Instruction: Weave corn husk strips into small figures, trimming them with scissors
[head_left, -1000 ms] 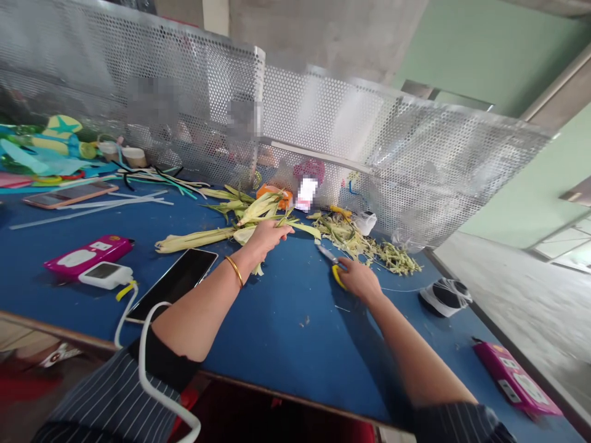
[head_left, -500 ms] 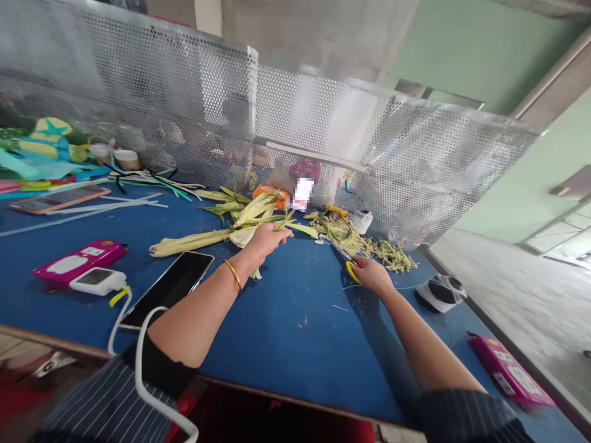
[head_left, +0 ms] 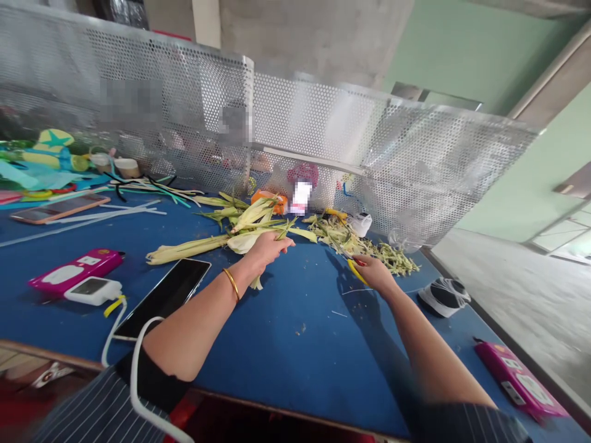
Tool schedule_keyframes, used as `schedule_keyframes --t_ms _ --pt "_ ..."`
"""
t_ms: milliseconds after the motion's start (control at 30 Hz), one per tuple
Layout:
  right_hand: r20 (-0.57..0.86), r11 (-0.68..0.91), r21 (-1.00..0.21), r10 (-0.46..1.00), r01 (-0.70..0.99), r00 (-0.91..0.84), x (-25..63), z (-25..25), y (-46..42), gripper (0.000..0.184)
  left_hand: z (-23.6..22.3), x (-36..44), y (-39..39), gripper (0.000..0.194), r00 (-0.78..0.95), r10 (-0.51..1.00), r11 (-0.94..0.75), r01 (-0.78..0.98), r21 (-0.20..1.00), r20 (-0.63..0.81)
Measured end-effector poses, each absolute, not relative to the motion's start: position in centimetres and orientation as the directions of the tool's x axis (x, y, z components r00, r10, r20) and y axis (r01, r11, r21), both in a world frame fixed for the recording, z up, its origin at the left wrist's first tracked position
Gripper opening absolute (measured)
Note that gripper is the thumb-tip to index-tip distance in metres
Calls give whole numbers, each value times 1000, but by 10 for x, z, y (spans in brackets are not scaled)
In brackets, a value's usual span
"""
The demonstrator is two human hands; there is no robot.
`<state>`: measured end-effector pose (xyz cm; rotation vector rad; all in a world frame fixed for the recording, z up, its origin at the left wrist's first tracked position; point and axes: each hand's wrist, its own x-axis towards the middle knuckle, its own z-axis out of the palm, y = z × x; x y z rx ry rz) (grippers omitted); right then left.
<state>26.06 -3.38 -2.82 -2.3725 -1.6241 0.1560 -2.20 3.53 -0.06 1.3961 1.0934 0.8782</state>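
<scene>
My left hand [head_left: 268, 245] rests on a bundle of pale green and yellow leaf strips [head_left: 217, 237] lying on the blue table [head_left: 295, 320], its fingers curled over the strips near the bundle's right end. My right hand [head_left: 376, 274] is closed round yellow-handled scissors [head_left: 351, 263], whose blades point up and left toward a heap of cut leaf scraps [head_left: 369, 243]. A gold bangle sits on my left wrist.
A black tablet [head_left: 164, 295], a white device with cable [head_left: 92, 290] and a pink case [head_left: 76, 269] lie left. Another pink case [head_left: 519, 378] and a small white fan [head_left: 444, 295] lie right. A perforated metal screen [head_left: 323, 141] closes off the back. Coloured strips and a phone [head_left: 58, 208] lie far left.
My right hand has lifted the scissors off the table and carried them up and right toward the scrap heap. My left hand has stayed on the leaf bundle.
</scene>
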Motion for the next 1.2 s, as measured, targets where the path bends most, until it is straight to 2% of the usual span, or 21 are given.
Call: schedule_keyframes --t_ms 133,233,267,433,567,600,633,667,700,767,867,1000,1200 --pt "109 -387 -275 897 880 428 265 -31 -51 50 5 -15 23 27 416 890 181 48 982 -185" --pt "151 -393 -274 884 878 442 259 -39 -60 48 3 -5 10 27 600 725 522 -162 837 -337" --pt "169 -378 -282 885 882 434 257 -40 -61 44 2 -1 6 27 613 714 538 -172 825 -338" --pt "292 -205 -419 892 884 346 248 -37 -65 26 -7 13 -18 25 675 679 540 -192 820 -289" --pt "314 -8 -613 915 790 252 216 -28 -73 39 -13 20 -36 24 762 598 512 -125 850 -249" --pt "290 43 -687 932 725 220 206 -27 -76 43 -14 21 -40 23 773 582 507 -101 856 -253" --pt "235 105 -851 952 514 195 196 -27 -79 42 -15 22 -43 22 783 565 501 -75 862 -261" --pt "171 113 -944 971 311 167 188 -26 -82 39 -16 23 -46 21 793 546 496 -49 867 -268" --pt "118 93 -981 982 169 145 182 -27 -85 36 -16 24 -48 22 801 530 491 -24 871 -277" --pt "75 74 -997 987 14 143 176 -27 -88 33 -16 25 -50 28 800 521 480 14 877 -298" --pt "113 116 -993 964 3 239 179 -28 -88 36 -14 26 -51 39 726 627 404 9 915 -284" --pt "155 153 -988 946 30 284 184 -28 -84 35 -13 28 -53 20 611 760 283 -2 959 -223" --pt "81 111 -990 953 -88 292 185 -29 -84 32 -10 29 -57 9 585 752 333 60 941 -303"
